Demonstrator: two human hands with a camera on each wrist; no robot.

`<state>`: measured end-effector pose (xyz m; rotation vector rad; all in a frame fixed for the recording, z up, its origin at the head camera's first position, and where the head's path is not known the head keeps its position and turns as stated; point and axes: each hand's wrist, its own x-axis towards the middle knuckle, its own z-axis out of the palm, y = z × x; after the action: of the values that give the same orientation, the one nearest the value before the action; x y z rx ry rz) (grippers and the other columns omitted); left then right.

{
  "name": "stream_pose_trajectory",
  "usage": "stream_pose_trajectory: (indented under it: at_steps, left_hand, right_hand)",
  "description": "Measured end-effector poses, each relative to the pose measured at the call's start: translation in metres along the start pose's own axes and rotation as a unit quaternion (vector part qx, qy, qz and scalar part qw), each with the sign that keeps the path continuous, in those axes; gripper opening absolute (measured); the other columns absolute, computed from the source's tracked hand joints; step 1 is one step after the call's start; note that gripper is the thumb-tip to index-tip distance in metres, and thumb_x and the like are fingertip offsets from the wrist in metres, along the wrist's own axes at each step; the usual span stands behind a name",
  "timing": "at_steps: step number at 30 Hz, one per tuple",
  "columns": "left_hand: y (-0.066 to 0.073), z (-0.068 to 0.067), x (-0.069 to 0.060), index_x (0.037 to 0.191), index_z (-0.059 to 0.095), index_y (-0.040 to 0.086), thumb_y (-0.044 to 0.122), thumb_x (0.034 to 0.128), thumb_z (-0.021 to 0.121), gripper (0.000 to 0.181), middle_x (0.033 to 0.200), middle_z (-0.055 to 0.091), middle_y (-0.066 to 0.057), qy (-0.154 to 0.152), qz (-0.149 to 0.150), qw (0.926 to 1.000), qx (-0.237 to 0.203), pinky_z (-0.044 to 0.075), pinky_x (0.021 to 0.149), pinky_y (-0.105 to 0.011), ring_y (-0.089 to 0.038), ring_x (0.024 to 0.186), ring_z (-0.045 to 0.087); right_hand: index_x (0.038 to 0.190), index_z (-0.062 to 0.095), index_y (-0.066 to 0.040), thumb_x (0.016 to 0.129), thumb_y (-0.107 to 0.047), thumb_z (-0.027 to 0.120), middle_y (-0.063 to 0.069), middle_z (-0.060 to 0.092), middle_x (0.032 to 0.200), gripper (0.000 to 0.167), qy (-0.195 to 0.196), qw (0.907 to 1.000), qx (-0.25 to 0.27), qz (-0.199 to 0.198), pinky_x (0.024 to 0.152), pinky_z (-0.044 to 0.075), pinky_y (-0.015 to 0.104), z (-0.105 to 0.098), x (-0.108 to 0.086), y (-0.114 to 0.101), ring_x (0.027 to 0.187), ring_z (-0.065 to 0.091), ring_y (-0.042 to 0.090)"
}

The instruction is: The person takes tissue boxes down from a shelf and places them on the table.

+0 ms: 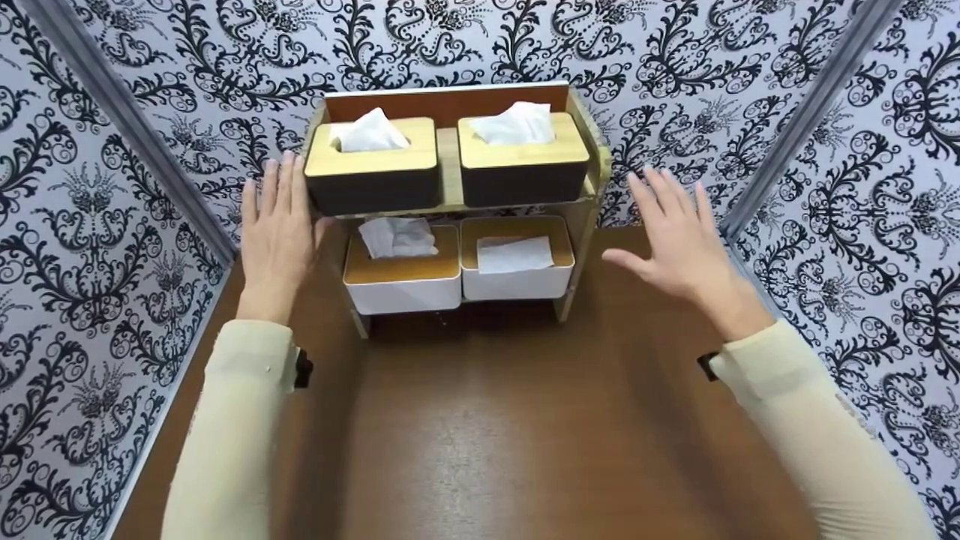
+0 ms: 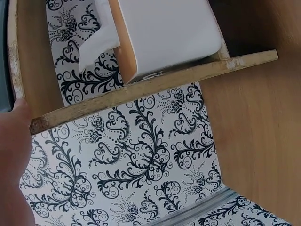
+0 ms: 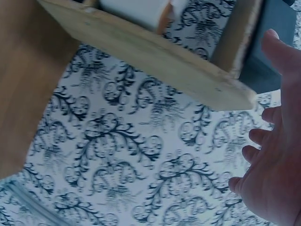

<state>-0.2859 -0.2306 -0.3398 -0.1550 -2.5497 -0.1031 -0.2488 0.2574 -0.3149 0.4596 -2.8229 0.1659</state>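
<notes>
Walls (image 1: 90,225), papered in white with black scrolls and flourishes, on three sides. Below, a smooth brown wood-grain counter (image 1: 465,420), glossy at centre. Standing on it near the back wall, a two-tier wooden shelf (image 1: 449,169): straight pale boards, rough and chipped along the edges, with a reddish-brown back panel. Stretched over both forearms, cream cloth sleeves (image 1: 238,420). Along the wall corners, grey ridged strips (image 1: 133,127). On the upper tier, side by side with a gap between, two dark boxes (image 1: 373,191), oblong, topped with flat pale-wood lids. On the lower tier, nearly touching, two white boxes (image 1: 409,296), round-cornered, with sunken wooden lids. At the shelf's left end, partly blocking the view of its side board, left hand (image 1: 277,236): fingers straight, thumb apart, nothing held; thumb at the board's front edge, contact uncertain. Off the right end, clear of the shelf, right hand (image 1: 679,240): fingers extended and spread, nothing held. From the lid slots, soft, creased white tissues (image 1: 371,133). At the cuffs, small black pieces (image 1: 302,369), details unclear.
</notes>
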Motion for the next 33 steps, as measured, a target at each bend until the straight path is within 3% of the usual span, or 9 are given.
stream_pose_trajectory:
  at_steps: [8, 14, 33]
  left_hand:
    - [0.000, 0.001, -0.001, 0.157, 0.007, 0.010, 0.043, 0.0988, 0.050, 0.080, 0.166, 0.007, -0.006, -0.012, -0.004, 0.9999, 0.011, 0.000, 0.126, -0.046, -0.027, 0.154, 0.009]
    - [0.000, 0.003, -0.002, 0.157, 0.013, 0.006, 0.041, 0.0966, 0.055, 0.081, 0.165, 0.014, -0.008, 0.007, 0.006, 0.9993, 0.035, 0.008, 0.125, -0.050, -0.027, 0.153, 0.014]
    - [0.001, 0.004, 0.000, 0.157, 0.007, 0.009, 0.042, 0.0972, 0.054, 0.084, 0.166, 0.010, -0.006, -0.012, -0.002, 0.9994, 0.033, 0.002, 0.126, -0.048, -0.027, 0.153, 0.015]
  right_hand:
    - [0.158, 0.000, -0.018, 0.082, -0.079, 0.045, 0.006, -0.002, 0.166, 0.107, -0.004, 0.9995, -0.023, -0.023, 0.122, -0.011, 0.055, -0.023, 0.028, -0.022, 0.153, 0.001, 0.033]
    - [0.157, -0.005, -0.017, 0.078, -0.085, 0.040, 0.007, -0.006, 0.165, 0.113, -0.035, 0.9986, -0.027, -0.027, 0.122, -0.012, 0.055, -0.034, 0.049, -0.035, 0.153, 0.000, 0.034]
    - [0.156, -0.011, -0.015, 0.078, -0.085, 0.041, 0.005, -0.015, 0.164, 0.117, -0.104, 0.9936, -0.041, -0.016, 0.118, -0.019, 0.057, -0.047, 0.109, -0.054, 0.152, -0.007, 0.034]
